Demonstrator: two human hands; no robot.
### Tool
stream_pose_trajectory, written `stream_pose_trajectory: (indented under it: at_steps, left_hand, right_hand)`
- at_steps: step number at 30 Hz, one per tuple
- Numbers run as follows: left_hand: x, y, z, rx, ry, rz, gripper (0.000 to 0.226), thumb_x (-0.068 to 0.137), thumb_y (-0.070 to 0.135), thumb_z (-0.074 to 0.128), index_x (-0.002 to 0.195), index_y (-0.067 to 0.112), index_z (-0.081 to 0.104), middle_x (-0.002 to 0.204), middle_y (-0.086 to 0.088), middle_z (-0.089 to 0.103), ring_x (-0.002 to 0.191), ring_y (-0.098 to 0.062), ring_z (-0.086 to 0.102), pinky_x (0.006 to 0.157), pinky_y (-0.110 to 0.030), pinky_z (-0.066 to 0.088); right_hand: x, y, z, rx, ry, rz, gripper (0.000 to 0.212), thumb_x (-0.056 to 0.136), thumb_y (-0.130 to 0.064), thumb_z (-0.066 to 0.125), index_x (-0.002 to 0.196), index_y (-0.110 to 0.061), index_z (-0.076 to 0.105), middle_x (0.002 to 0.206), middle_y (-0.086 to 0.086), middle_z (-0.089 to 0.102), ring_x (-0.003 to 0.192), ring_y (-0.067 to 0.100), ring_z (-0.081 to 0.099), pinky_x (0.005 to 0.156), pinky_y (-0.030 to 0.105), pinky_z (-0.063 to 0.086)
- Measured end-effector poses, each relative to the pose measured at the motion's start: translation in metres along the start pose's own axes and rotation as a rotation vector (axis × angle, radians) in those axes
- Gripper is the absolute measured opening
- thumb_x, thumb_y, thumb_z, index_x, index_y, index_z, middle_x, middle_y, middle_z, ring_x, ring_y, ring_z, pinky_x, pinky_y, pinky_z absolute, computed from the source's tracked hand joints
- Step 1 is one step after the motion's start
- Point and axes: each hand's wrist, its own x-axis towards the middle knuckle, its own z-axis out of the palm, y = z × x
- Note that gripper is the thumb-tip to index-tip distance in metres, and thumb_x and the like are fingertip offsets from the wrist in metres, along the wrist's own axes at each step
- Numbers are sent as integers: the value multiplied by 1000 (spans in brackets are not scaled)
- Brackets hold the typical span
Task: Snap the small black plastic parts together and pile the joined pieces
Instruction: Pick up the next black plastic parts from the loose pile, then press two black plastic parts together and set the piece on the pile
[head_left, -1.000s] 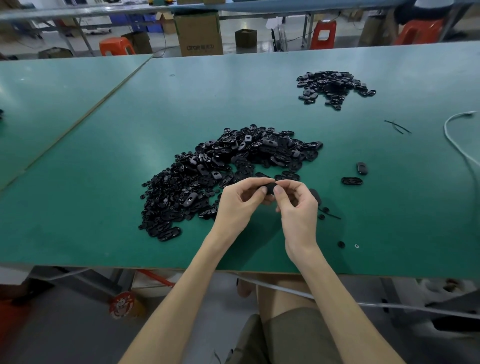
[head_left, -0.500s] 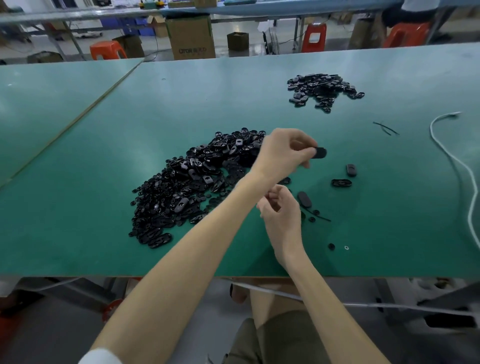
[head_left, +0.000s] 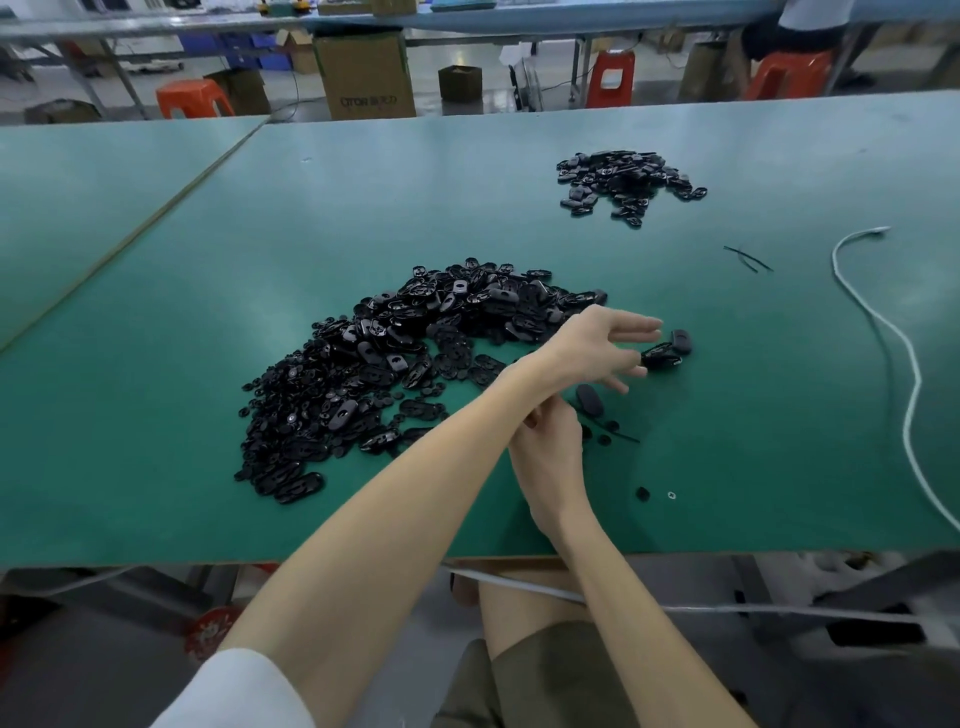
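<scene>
The left hand (head_left: 597, 345) crosses over, fingers spread above loose parts (head_left: 667, 351); its forearm (head_left: 415, 499) hides the right hand (head_left: 545, 457) fingers; white cable (head_left: 883, 325) lies right.

There are two heaps of small black plastic parts: one large heap (head_left: 415, 374) and one smaller heap (head_left: 623, 182), the pieces in each too many to count. Three loose black oval pieces (head_left: 589, 399) lie singly. There is one tiny white ring (head_left: 671, 495), one long white cord (head_left: 918, 382) and three orange plastic stools (head_left: 195, 98).
</scene>
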Motion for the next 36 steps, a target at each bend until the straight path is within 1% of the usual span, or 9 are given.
stream_pose_trajectory:
  at_steps: [3,7,12,16,20,23,27,32,36]
  left_hand:
    - [-12,2,-10,-94,158,53,45,99,-11,45,139,5,61,136,-11,67,96,-27,77,84,-43,63]
    - [-32,-5,-37,-160,396,65,38,98,-12,46,120,5,72,111,-10,76,84,-23,78,74,-34,61]
    - [-67,-38,-59,361,428,15,37,94,-6,55,115,13,78,113,1,75,99,-10,68,93,-21,53]
    - [-81,-54,-63,407,447,43,20,96,7,68,110,15,80,112,1,71,94,-7,64,81,-5,43]
    - [-89,-60,-71,478,466,52,20,94,8,71,112,13,79,117,-2,69,107,-16,62,97,-27,48]
    - [-100,-70,-79,591,499,3,22,97,10,68,116,13,78,124,-2,70,117,-22,55,107,-37,42]
    - [-114,-81,-84,656,509,-8,27,98,11,68,124,15,75,130,2,68,124,-20,50,112,-36,36]
    - [-119,-81,-77,718,583,29,19,98,15,68,116,15,76,121,1,70,116,-21,52,108,-40,37]
    - [-120,-81,-75,787,579,27,16,101,24,65,113,19,75,121,5,68,117,-17,50,104,-31,25]
  right_hand:
    - [1,2,1,-72,-14,-2,20,92,-4,62,75,-12,56,59,-12,54,51,3,41,56,25,32]
    - [0,1,4,-99,-66,-78,8,96,-5,64,95,-11,68,82,-3,69,70,7,58,67,23,45]
    - [0,2,4,-119,-18,-121,14,95,-6,66,100,-16,73,90,-8,75,85,6,68,77,21,54]
    - [0,4,6,-203,-68,-128,11,95,-9,67,97,-16,74,86,-8,75,82,6,69,78,27,56]
    - [-1,4,5,-172,-46,-134,9,98,-14,67,96,-18,74,81,-6,74,76,11,70,71,33,58]
    - [-2,3,5,-122,-23,-127,10,98,-13,67,95,-20,73,80,-4,75,73,10,70,68,28,55]
    - [-2,2,5,-90,-30,-116,13,100,-11,65,96,-20,73,80,-4,75,72,7,70,65,22,52]
    - [-3,1,5,-71,-30,-110,12,101,-11,65,96,-19,73,80,-4,75,72,6,70,63,21,53]
    - [-3,1,4,-56,-21,-108,11,101,-11,64,97,-17,73,81,-2,75,74,8,71,64,23,54]
